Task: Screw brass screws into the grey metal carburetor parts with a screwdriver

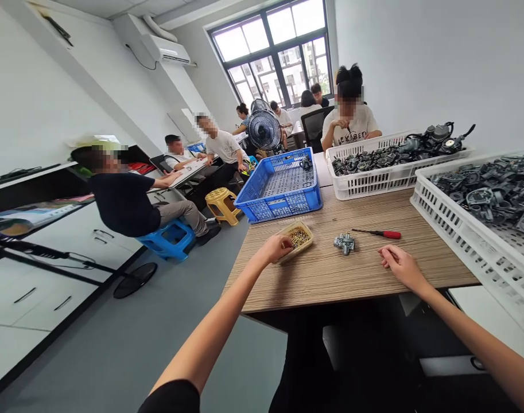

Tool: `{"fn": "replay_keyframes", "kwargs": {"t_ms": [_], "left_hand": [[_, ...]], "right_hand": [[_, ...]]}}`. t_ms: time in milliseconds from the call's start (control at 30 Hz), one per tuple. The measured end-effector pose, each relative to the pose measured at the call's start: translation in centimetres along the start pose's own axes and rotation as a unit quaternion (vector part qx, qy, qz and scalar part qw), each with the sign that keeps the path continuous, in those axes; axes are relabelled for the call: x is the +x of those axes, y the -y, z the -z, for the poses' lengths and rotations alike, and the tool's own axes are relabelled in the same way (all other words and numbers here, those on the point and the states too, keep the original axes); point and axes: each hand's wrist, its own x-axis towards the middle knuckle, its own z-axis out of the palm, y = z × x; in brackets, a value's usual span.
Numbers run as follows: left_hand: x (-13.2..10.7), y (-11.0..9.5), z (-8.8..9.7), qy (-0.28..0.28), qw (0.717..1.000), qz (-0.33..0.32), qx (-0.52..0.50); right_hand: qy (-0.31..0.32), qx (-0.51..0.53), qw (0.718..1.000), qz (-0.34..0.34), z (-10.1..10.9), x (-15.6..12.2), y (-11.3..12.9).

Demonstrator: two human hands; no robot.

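Observation:
My left hand point(275, 248) reaches into a small tan tray of brass screws point(297, 238) on the wooden table point(330, 275), fingers curled at the tray's near edge. What they pinch is hidden. My right hand point(398, 265) rests on the table, fingers loosely curled, holding nothing I can see. Between the hands lies a small grey metal part point(344, 243). Just beyond my right hand lies a red-handled screwdriver point(379, 233).
A blue crate point(279, 189) stands at the table's far left. Two white crates point(373, 180) point(472, 241) hold several dark metal parts. A person sits across the table; others sit at tables to the left. A fan point(264, 131) stands behind.

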Motion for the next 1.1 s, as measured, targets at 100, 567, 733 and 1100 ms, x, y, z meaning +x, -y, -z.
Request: {"fn": "replay_keyframes", "kwargs": {"t_ms": [100, 567, 733, 1100], "left_hand": [[-0.3, 0.1, 0.0, 0.004, 1.000, -0.013, -0.004], [-0.7, 1.4, -0.9, -0.035, 0.998, -0.042, -0.014], [-0.3, 1.5, -1.5, -0.038, 0.999, -0.020, -0.002], [0.4, 1.2, -2.0, -0.061, 0.997, -0.020, 0.034]], "right_hand": [[0.002, -0.011, 1.000, 0.012, 0.0, -0.1, 0.1], [0.000, 0.016, 1.000, 0.020, -0.8, -0.1, -0.8], [0.000, 0.005, 1.000, 0.022, -0.8, 0.0, -0.9], [-0.001, -0.016, 1.000, 0.026, -0.6, -0.2, -0.4]]}}
